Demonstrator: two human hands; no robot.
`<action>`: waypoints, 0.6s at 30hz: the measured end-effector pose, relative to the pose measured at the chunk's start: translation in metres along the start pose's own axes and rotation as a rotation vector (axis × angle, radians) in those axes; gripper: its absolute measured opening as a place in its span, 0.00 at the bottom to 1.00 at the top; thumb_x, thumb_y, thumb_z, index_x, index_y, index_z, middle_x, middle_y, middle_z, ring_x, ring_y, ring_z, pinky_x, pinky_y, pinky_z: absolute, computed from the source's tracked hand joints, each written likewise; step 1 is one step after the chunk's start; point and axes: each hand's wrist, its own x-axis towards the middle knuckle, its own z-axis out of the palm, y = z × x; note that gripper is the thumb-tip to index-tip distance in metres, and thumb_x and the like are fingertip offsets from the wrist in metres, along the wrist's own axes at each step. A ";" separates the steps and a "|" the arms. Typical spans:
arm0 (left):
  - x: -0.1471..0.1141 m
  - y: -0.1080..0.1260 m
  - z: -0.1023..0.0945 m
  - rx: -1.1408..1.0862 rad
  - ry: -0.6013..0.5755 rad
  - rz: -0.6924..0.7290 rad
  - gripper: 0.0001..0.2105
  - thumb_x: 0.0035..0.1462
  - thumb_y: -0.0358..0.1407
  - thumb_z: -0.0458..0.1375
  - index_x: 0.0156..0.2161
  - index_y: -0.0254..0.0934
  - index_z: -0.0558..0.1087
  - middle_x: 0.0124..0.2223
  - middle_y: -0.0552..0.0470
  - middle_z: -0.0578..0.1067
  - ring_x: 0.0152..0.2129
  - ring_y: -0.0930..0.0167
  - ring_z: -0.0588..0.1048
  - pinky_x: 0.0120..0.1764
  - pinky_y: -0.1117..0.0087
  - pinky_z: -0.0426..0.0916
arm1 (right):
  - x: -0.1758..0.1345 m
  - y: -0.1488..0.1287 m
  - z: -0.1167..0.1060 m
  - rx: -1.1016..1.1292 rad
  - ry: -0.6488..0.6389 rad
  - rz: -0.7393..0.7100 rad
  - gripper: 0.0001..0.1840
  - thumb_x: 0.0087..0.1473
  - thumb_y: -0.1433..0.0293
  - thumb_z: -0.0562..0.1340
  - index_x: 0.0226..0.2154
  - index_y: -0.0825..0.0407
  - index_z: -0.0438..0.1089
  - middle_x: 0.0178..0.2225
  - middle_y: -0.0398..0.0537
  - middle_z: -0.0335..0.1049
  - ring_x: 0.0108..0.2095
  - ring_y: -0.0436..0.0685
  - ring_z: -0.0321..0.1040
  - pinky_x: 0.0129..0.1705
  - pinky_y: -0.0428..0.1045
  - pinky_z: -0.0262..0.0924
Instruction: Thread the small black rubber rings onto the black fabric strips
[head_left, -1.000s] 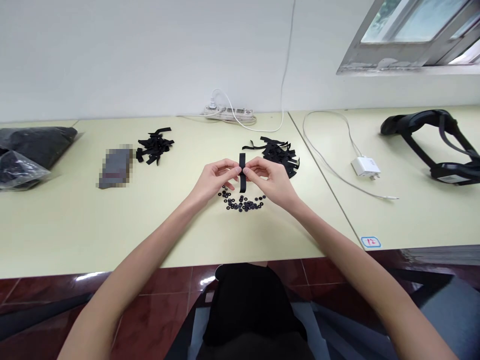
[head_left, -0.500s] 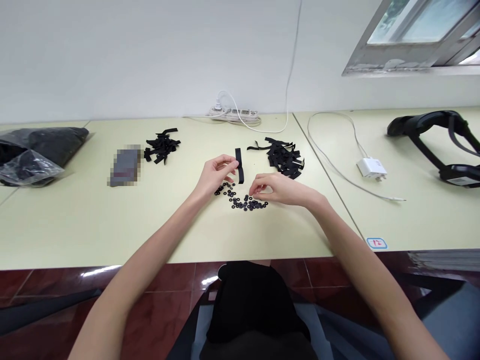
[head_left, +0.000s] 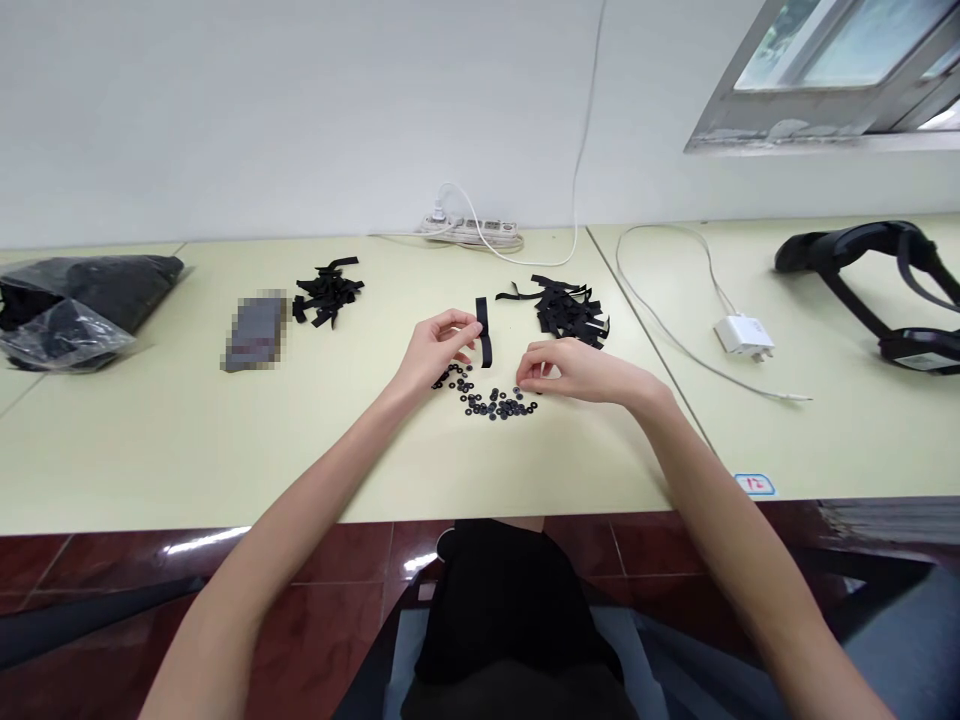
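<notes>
My left hand [head_left: 436, 347] is closed, pinching a short black fabric strip [head_left: 486, 350] between thumb and fingers near its middle. The strip stands on end, running away from me over the table. Just to the right, my right hand [head_left: 566, 369] is closed in a pinch, its fingertips low over the right side of a scatter of small black rings [head_left: 501, 409]. One ring lies right at those fingertips; whether anything is between them is hidden. More rings lie beneath and beside my left hand.
Behind my right hand is a heap of black strips [head_left: 568, 308]; a smaller heap [head_left: 328, 293] lies back left. A blurred dark object [head_left: 256, 332] and a plastic bag [head_left: 90, 305] sit left. A power strip [head_left: 472, 232], charger [head_left: 742, 336] and black headset [head_left: 862, 290] also stand on the table.
My right hand has shifted a little to the right over the rings, its fingers still pinched. The left hand keeps its hold on the strip, nearly in place.
</notes>
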 end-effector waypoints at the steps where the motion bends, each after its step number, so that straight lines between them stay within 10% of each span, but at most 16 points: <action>1: 0.000 0.000 0.000 0.000 -0.002 -0.002 0.18 0.57 0.52 0.72 0.38 0.39 0.79 0.42 0.46 0.79 0.36 0.68 0.77 0.35 0.67 0.79 | 0.001 -0.002 0.002 0.000 0.024 -0.015 0.11 0.66 0.62 0.66 0.36 0.47 0.84 0.39 0.50 0.83 0.39 0.61 0.77 0.43 0.54 0.65; 18: 0.000 -0.003 0.000 0.012 -0.030 0.010 0.16 0.58 0.51 0.72 0.39 0.40 0.80 0.40 0.48 0.79 0.35 0.68 0.78 0.36 0.66 0.79 | 0.014 -0.008 0.032 -0.080 -0.014 -0.039 0.08 0.71 0.69 0.63 0.41 0.49 0.79 0.45 0.49 0.81 0.41 0.58 0.77 0.44 0.54 0.65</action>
